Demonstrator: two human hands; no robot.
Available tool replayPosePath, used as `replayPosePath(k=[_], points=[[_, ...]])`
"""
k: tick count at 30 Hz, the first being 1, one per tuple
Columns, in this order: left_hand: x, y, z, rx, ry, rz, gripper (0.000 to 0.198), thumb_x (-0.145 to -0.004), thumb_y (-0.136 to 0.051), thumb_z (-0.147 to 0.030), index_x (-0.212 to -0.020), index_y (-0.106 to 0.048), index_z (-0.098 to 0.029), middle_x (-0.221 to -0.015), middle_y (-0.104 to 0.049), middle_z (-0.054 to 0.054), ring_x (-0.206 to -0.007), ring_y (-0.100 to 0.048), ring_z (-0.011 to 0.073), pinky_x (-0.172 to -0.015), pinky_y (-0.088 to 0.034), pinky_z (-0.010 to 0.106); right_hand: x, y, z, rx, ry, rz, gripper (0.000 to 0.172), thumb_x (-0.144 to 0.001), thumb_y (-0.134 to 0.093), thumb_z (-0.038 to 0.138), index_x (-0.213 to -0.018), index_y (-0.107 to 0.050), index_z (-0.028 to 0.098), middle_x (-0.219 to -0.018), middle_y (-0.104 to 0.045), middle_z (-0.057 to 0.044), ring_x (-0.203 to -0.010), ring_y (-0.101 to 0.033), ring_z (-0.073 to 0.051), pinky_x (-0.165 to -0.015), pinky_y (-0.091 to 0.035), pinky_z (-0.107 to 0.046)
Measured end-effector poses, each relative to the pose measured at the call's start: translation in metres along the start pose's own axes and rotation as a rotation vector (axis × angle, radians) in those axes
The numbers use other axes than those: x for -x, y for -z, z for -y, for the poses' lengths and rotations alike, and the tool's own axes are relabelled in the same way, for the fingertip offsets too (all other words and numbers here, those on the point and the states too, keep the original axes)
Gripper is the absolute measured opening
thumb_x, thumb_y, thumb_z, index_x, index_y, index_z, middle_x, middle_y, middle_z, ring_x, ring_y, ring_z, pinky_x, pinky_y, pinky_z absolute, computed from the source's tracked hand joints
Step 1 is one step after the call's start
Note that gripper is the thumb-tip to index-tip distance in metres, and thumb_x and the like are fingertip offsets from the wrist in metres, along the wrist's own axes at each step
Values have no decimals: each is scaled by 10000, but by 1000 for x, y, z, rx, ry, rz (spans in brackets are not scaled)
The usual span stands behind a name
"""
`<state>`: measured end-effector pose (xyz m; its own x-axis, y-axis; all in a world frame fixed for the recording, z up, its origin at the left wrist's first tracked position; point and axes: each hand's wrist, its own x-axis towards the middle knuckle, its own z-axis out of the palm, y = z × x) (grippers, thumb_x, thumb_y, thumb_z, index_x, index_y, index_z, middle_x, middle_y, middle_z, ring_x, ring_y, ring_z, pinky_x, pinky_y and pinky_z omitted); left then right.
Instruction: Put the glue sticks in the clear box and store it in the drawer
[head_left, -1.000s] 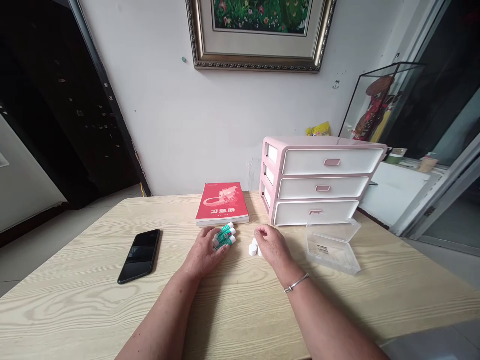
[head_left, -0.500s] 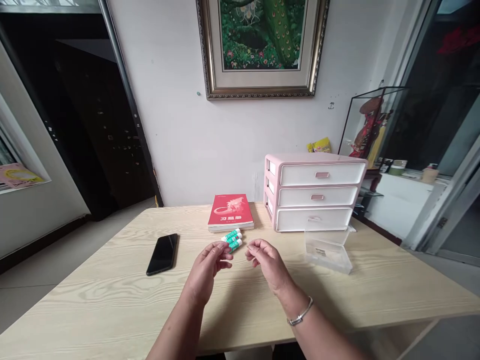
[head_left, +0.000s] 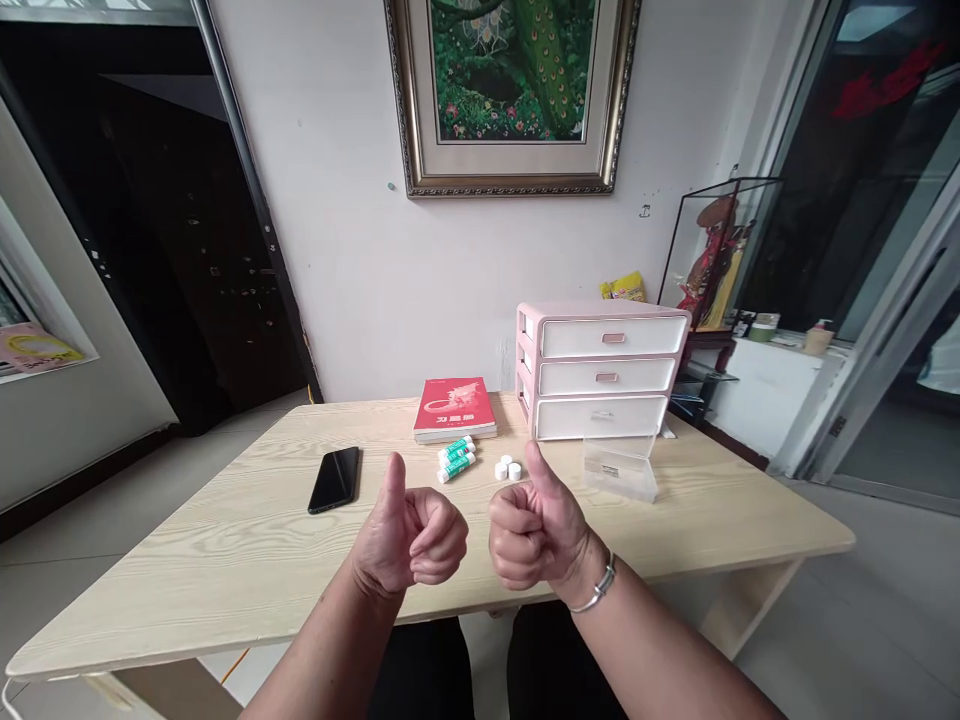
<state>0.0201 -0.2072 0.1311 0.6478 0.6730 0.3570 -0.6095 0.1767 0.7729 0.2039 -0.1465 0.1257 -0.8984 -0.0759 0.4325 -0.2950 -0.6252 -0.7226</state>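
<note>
Head: left hand [head_left: 409,540], right hand [head_left: 537,532], thumbs-up

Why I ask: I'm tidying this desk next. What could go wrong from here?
The three green-and-white sticks lie loose on their sides, so they could roll if bumped. The small white pieces sit just beyond the right hand, and a careless move might scatter them. The clear plastic box stands with its lid up, so it may tip over if knocked.
</note>
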Motion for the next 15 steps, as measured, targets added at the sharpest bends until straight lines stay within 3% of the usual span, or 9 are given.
replayPosePath(k=[4, 9, 12, 15], points=[[4, -15, -2, -26, 25, 67, 812, -763, -128, -899, -431, -311, -182, -420, -250, -42, -321, -166, 32, -295, -148, 166, -3, -6, -7, -59, -11, 49, 814, -703, 52, 921, -570, -335, 218, -442, -253, 72, -370, -188, -60, -370, -208, -198], [12, -39, -3, -66, 16, 132, 822, -700, -79, -939, -415, -272, -192, -389, -229, -37, -316, -162, 36, -297, -142, 172, -16, -31, -14, -53, -28, 226, 840, -607, 56, 970, -566, -333, 227, -442, -266, 66, -365, -201, -60, -345, -209, -200], [15, -43, -2, -70, 3, 142, 832, -670, -18, -944, -413, -268, -194, -383, -237, -29, -319, -159, 38, -296, -143, 175, -24, -38, -15, -39, -12, 279, 843, -597, 70, 965, -571, -336, 227, -448, -260, 70, -364, -199, -57, -336, -197, -195], [16, -40, -1, -53, 13, 132, 827, -671, 34, -929, -417, -258, -198, -382, -216, -36, -313, -158, 41, -290, -139, 176, -25, -34, -14, -38, -17, 253, 837, -613, 97, 948, -577, -329, 227, -446, -254, 71, -362, -196, -59, -335, -197, -192]])
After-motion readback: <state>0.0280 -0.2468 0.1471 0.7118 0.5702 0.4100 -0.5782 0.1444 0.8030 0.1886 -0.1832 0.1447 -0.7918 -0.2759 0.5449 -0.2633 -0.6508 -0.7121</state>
